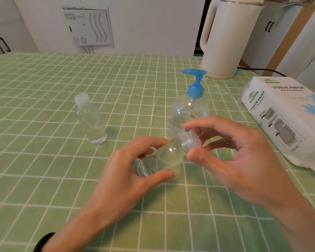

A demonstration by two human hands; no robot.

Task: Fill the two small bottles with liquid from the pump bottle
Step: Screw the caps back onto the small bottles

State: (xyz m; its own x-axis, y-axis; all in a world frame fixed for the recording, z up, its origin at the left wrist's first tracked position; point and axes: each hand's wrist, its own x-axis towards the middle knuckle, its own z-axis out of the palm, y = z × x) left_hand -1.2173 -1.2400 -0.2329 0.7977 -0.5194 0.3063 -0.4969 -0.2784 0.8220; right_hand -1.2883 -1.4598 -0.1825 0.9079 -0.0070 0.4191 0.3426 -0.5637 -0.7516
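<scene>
My left hand [133, 166] grips a small clear bottle [162, 157] by its body and holds it tilted above the table. The bottle's clear cap [190, 141] points to the upper right, with the fingers of my right hand [231, 151] closed around it. Just behind them stands the clear pump bottle [186, 113] with its blue pump head [195, 82], partly filled with clear liquid. A second small clear bottle [91, 119] stands upright to the left with its cap on and holds clear liquid.
A green checked cloth [44, 160] covers the table. A white pack of tissue paper [287, 117] lies at the right edge. A cream electric kettle [229, 37] stands at the back right with its black cord trailing right. White cabinets line the wall behind.
</scene>
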